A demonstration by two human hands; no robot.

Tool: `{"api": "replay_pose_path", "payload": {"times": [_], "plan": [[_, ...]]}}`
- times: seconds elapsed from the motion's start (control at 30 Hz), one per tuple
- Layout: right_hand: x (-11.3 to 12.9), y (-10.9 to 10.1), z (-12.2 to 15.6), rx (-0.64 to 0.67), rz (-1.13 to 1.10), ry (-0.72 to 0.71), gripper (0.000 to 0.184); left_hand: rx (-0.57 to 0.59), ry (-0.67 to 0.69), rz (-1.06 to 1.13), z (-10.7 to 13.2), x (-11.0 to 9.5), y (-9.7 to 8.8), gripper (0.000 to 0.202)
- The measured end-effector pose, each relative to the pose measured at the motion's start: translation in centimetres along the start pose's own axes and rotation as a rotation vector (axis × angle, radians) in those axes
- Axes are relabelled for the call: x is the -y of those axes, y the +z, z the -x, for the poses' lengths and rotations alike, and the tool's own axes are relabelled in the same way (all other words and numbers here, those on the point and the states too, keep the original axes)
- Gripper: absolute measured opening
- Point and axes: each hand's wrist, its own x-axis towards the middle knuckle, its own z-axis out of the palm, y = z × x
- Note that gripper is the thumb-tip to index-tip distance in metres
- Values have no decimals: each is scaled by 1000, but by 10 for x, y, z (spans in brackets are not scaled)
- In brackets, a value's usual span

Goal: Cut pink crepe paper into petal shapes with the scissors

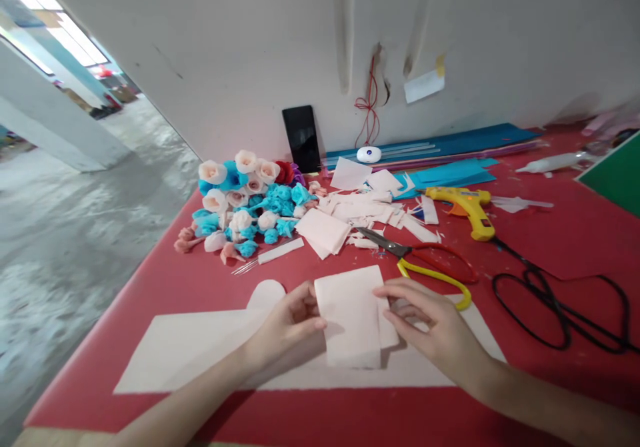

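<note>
Between my hands is a folded piece of pale pink crepe paper (350,317), its layers slightly offset at the right side. The thumb and fingers of my left hand (295,320) pinch its left edge. On the other side, my right hand (430,320) grips the right edge between thumb and fingertips. Beneath lies a long pale sheet of paper (185,347), with a rounded paper piece (267,293) at its back edge. Scissors with red and yellow handles (445,267) rest just beyond my right hand, blades pointing to the back left.
Blue, white and pink paper flowers (250,200) are heaped at the back left. Paper scraps (367,207) lie mid-table. A yellow glue gun (467,207) trails a black cord (555,307) at right. A phone (301,139) leans on the wall. The red table's (90,360) edge runs along the left.
</note>
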Motion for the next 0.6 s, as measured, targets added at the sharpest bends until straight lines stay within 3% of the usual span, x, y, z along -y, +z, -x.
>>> {"api": "replay_pose_path", "payload": {"times": [0.13, 0.33, 0.5, 0.6], "plan": [[-4, 2, 3, -18, 10, -11, 20, -86, -54, -171, 1, 1, 1, 35], [-14, 3, 11, -15, -42, 78, 46, -130, -156, -334, 1, -2, 6, 21], [-11, 3, 11, 22, -115, 92, 41, -142, -157, -277, 3, 1, 3, 17], [-11, 5, 12, -23, -104, 55, 34, -187, -52, -241, 0, 3, -7, 19]]}}
